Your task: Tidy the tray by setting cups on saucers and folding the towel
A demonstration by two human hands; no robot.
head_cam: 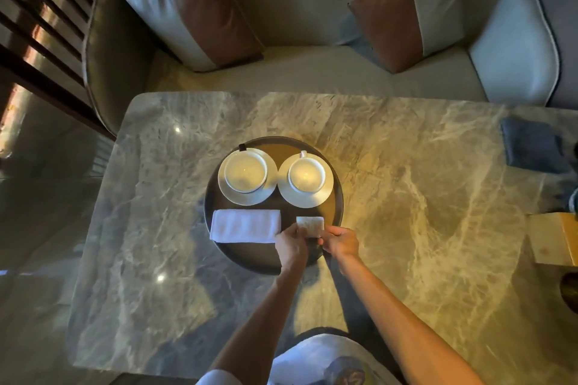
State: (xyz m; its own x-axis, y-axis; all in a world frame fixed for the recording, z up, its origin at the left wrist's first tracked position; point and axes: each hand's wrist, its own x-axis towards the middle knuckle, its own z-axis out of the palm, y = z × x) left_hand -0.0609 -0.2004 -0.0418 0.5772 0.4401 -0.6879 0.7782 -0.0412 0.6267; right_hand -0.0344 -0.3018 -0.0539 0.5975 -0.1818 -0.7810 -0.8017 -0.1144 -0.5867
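Observation:
A round dark tray point(338, 197) sits on the marble table. At its back, two white cups stand on white saucers: the left cup point(246, 171) on the left saucer point(231, 194), the right cup point(306, 174) on the right saucer point(323, 197). A folded white towel point(245, 226) lies at the tray's front left. To its right, both hands hold a small pale square box point(309, 226) over the tray. My left hand point(291, 245) grips its left side and my right hand point(341, 241) pinches its right side.
The marble table point(406, 197) stretches wide around the tray. A beige sofa point(312, 72) with two brown-and-white cushions stands behind it. A dark blue cloth point(531, 147) and a wooden box point(556, 241) lie at the table's right edge.

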